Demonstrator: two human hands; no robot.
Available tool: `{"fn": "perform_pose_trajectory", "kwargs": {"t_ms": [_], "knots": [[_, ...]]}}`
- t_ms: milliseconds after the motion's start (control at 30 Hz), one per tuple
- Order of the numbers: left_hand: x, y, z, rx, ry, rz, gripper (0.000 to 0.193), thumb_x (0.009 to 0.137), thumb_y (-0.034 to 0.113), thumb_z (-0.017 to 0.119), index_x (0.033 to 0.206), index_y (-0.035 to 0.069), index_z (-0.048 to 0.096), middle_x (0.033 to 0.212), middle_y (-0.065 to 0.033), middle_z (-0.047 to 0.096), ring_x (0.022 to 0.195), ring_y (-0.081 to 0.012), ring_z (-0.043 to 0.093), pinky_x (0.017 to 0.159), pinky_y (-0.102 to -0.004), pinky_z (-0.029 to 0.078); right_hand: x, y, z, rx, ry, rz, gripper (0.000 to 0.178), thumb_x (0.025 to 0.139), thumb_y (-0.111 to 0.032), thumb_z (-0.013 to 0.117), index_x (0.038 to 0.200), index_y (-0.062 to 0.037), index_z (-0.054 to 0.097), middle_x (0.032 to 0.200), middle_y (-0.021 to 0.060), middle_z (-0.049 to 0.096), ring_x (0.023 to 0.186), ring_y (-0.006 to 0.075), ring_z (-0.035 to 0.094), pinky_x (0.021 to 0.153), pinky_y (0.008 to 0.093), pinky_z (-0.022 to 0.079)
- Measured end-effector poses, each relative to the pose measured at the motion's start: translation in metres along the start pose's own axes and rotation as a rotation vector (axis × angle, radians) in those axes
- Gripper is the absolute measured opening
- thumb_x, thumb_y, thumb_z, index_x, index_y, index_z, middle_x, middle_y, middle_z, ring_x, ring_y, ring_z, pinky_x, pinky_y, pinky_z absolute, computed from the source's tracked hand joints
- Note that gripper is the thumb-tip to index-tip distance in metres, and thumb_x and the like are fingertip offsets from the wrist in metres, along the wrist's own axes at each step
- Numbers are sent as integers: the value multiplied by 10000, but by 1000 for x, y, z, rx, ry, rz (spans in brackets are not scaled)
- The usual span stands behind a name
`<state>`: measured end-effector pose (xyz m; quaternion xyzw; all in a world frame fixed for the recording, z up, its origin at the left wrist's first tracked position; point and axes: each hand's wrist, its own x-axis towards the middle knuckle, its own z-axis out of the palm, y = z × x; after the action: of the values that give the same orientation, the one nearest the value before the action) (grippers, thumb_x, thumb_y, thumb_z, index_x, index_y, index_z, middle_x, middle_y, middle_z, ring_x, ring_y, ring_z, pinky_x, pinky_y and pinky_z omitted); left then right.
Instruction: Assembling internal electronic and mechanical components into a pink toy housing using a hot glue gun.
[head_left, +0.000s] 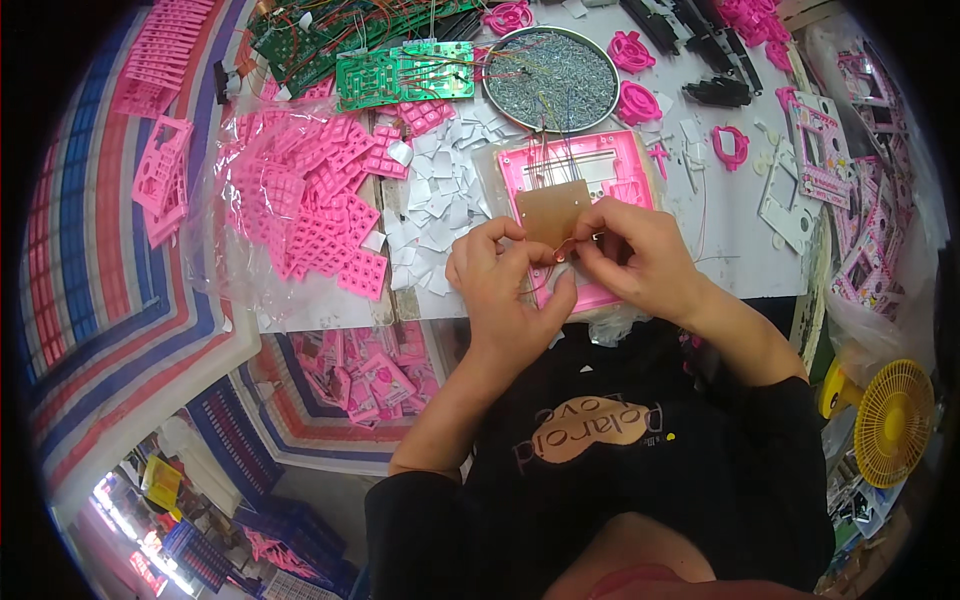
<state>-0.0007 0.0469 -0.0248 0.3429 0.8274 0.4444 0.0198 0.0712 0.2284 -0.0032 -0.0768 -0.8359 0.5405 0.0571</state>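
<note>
In front of me lies a pink plastic casing (628, 160) with a brown circuit board (552, 208) over its middle. Thin wires run from the board's far side toward the screw tray. At the board's near edge, my right hand (640, 258) pinches a thin reddish wire, thumb against forefinger. My left hand (505, 285) is curled on the other side, its fingertips close to a tiny red part (560, 257) on that wire. The left thumb stands apart from the fingers. Whether the left fingertips grip the wire or only touch it is hard to see.
A round metal tray of screws (550, 78) sits behind the casing. Green circuit boards (405, 75) with wires lie at the far left. Nearer are pink keypads (330, 190) in clear plastic and scattered white paper pieces (440, 180). A yellow fan (893, 423) stands at the right.
</note>
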Motion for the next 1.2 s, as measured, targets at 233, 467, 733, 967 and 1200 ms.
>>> {"fn": "perform_pose_trajectory", "kwargs": {"t_ms": [233,467,733,967,1200], "knots": [[-3,-4,4,-44,-7,-48,163,749,71,769,887,95,686,1098,-92,557,1015,-270,500,892,-388,371,1,0,0,-38,-22,4,176,831,-18,718,987,-46,642,827,75,674,573,158,609,522,297,458],[-6,-11,7,-252,2,-88,146,787,28,760,913,62,695,1055,-87,538,982,-252,506,868,-363,403,-4,4,4,-319,55,-420,268,788,-48,770,1045,-76,700,1031,90,678,807,282,668,647,364,541],[4,-1,-9,-110,-77,-33,131,817,49,737,938,98,731,869,-41,626,810,-231,578,745,-352,442,-7,18,6,-293,85,-474,244,775,-81,799,996,-68,696,969,78,676,821,271,658,671,368,544],[33,4,-34,-673,-510,-633,130,965,18,639,1071,-47,679,789,-18,683,641,-77,622,599,-236,506,-6,8,3,-437,6,-634,271,709,-117,794,956,-89,686,961,46,662,843,248,625,649,335,531],[24,-10,-27,-155,-408,98,148,880,11,712,1027,17,692,867,-107,696,709,-241,681,634,-319,532,-8,14,7,-550,-90,-669,193,695,-148,726,856,-80,643,846,24,571,842,231,593,620,334,519]]}}
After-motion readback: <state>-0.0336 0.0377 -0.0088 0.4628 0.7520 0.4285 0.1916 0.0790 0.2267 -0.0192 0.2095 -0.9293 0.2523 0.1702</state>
